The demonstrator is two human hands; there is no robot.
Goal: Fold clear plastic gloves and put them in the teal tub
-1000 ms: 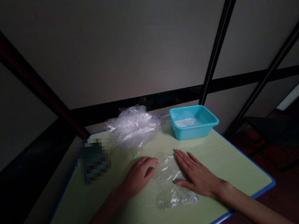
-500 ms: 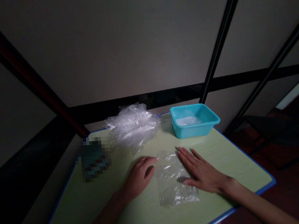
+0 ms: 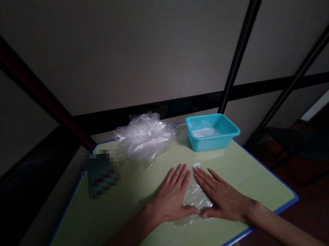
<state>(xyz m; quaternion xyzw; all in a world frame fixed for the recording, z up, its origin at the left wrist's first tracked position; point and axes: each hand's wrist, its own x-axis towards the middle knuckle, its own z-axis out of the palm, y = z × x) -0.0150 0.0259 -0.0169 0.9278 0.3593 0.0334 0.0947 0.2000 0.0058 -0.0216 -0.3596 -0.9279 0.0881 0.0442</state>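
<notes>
A clear plastic bag (image 3: pixel 196 193) lies flat on the table, its middle showing between my two hands. My left hand (image 3: pixel 176 194) rests palm down over the bag's left side, fingers stretched out and thumb pointing right. On the right side of the bag lies my right hand (image 3: pixel 220 195), also flat with fingers extended. The two thumbs nearly meet near the bag's lower part. Behind the hands sits a loose pile of crinkled clear plastic bags (image 3: pixel 145 137).
A turquoise plastic basin (image 3: pixel 210 144) with clear plastic inside stands at the back right. At the left edge is a pixelated dark item (image 3: pixel 102 175). The pale green table (image 3: pixel 257 180) has a blue rim and stands against panelled doors (image 3: pixel 148 46).
My left hand has moved right and flattened from a curled pose onto the bag. My right hand has shifted slightly down. The pile and basin stay put.
</notes>
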